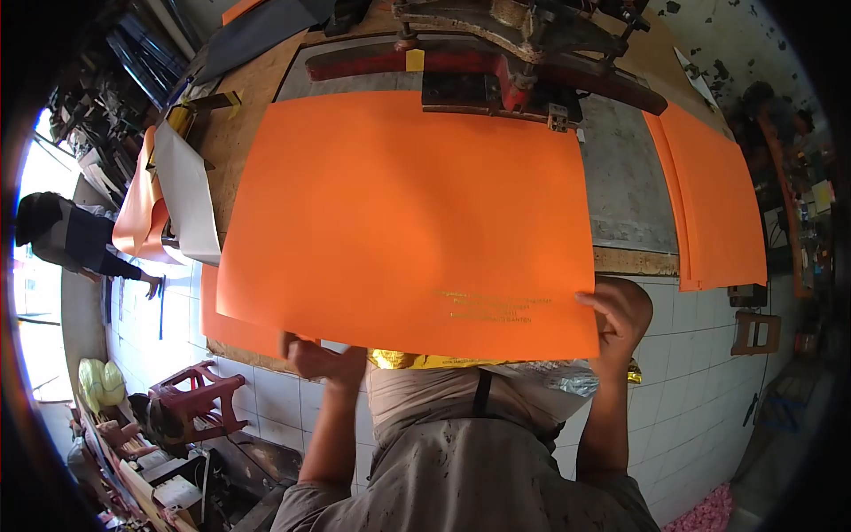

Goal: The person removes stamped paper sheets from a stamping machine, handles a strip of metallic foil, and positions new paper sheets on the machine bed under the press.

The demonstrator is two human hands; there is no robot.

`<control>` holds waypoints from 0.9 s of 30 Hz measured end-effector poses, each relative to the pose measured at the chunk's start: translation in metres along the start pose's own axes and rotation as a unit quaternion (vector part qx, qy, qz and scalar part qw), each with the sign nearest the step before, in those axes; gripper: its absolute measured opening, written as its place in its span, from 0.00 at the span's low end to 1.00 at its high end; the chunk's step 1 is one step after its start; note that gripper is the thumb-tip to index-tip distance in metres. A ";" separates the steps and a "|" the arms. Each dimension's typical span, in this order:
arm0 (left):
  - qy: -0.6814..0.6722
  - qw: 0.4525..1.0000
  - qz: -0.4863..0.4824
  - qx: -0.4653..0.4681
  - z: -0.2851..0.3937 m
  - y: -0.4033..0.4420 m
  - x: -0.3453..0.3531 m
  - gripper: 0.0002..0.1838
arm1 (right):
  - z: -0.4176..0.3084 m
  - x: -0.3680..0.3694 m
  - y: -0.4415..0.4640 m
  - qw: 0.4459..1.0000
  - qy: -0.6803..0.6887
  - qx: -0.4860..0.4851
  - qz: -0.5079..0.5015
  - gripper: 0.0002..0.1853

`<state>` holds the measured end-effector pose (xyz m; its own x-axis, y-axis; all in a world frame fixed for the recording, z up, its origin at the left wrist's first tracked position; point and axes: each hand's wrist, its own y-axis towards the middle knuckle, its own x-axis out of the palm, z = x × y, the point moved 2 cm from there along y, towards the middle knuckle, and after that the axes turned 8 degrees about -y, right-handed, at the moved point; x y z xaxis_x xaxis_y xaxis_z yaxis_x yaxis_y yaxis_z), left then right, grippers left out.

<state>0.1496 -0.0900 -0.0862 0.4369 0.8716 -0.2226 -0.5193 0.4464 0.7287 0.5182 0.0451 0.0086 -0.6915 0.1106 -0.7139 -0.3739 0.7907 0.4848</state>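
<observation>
A large orange sheet point(399, 204) spreads over the bench in front of me, with lines of small gold lettering near its lower right corner. My right hand point(623, 317) is closed on the sheet's right edge, close to that corner. At the lower left, my left hand point(324, 358) grips the near edge, its fingertips partly hidden. Below this edge, gold foil point(390, 359) and crumpled silver foil point(576, 379) show against my waist. The sheet's far edge reaches the dark plate of a red iron press point(496, 66).
More orange sheets point(714, 204) lie stacked at the right of the grey metal bed point(628, 177). Another orange sheet point(244, 315) shows at the left, beneath the held one. A person point(75, 235) bends over at far left. A red plastic stool point(199, 399) stands on the tiled floor.
</observation>
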 end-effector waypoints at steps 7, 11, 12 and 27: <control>0.174 0.963 -0.122 0.166 0.028 0.144 -0.014 0.12 | -0.005 0.001 0.041 0.951 0.193 0.239 0.037 0.13; 0.114 0.928 -0.354 0.013 0.027 0.206 0.004 0.14 | -0.003 0.000 0.070 0.928 0.249 0.277 0.012 0.17; 0.108 0.917 -0.382 -0.042 0.027 0.215 0.008 0.14 | 0.000 0.000 0.073 0.924 0.255 0.286 0.008 0.18; 0.038 0.856 -0.499 -0.129 0.039 0.217 -0.023 0.10 | -0.005 -0.013 0.056 0.909 0.304 0.280 0.055 0.22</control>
<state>0.0552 -0.0214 0.1021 0.7141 0.0363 -0.6991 -0.0649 0.9978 -0.0145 0.5031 0.0849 0.0471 -0.9830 -0.0111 -0.1831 -0.0264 0.9963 0.0815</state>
